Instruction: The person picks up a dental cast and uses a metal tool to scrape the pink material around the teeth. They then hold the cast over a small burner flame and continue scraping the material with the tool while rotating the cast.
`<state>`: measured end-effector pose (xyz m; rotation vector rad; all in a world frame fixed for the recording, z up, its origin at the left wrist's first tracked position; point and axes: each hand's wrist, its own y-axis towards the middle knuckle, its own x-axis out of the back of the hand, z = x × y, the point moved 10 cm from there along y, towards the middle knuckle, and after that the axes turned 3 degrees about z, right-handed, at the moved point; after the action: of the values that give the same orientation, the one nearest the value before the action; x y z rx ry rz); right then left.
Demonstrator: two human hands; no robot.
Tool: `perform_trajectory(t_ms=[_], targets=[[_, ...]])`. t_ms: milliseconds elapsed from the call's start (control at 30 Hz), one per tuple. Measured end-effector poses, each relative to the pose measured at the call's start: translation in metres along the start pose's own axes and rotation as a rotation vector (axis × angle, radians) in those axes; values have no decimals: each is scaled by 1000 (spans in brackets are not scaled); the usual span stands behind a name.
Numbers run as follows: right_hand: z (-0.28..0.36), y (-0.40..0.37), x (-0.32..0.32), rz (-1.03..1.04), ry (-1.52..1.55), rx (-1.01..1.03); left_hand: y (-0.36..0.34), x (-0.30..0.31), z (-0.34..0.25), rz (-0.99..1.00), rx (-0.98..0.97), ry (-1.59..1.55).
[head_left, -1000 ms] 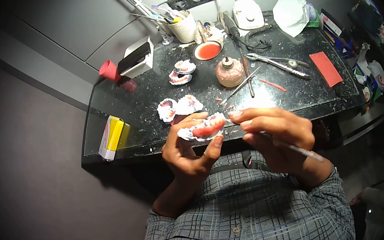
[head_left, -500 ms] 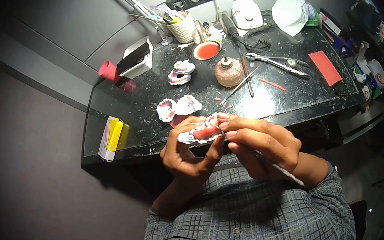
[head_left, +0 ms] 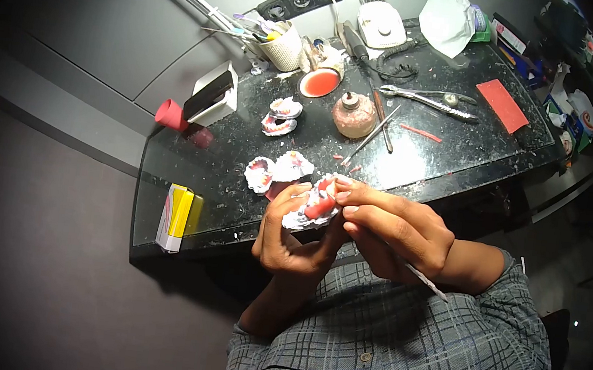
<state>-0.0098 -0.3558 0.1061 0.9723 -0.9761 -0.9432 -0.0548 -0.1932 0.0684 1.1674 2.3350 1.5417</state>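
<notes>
My left hand [head_left: 287, 251] is wrapped round a white plaster dental cast [head_left: 300, 221] with a band of pink-red wax [head_left: 321, 207] on it. In my right hand [head_left: 405, 228] a slim carving tool [head_left: 428, 282] is pinched; its pale handle sticks out below the palm, and its working tip is hidden at the cast. The right fingertips touch or nearly touch the cast's upper right end. Just beyond the left hand lie two more casts, one on the left [head_left: 260, 174] and one on the right [head_left: 294, 165], both with reddish wax.
Farther back stand a paired cast [head_left: 281, 116], a glass spirit burner [head_left: 354, 115] and a dish of red wax [head_left: 320, 83]. Metal tools [head_left: 371, 136], pliers [head_left: 430, 102] and a red wax sheet [head_left: 502, 106] lie to the right. A yellow-white box [head_left: 174, 218] is near the left edge.
The cast has tilted in my left hand, showing more of its wax face. My right hand has shifted slightly left with the tool, and the view has moved a little.
</notes>
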Motion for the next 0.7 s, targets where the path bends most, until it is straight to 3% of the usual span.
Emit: perform_trajectory(t_ms=[700], targets=[[3, -4, 0, 7, -29, 17, 1, 4, 0, 8, 58, -87]])
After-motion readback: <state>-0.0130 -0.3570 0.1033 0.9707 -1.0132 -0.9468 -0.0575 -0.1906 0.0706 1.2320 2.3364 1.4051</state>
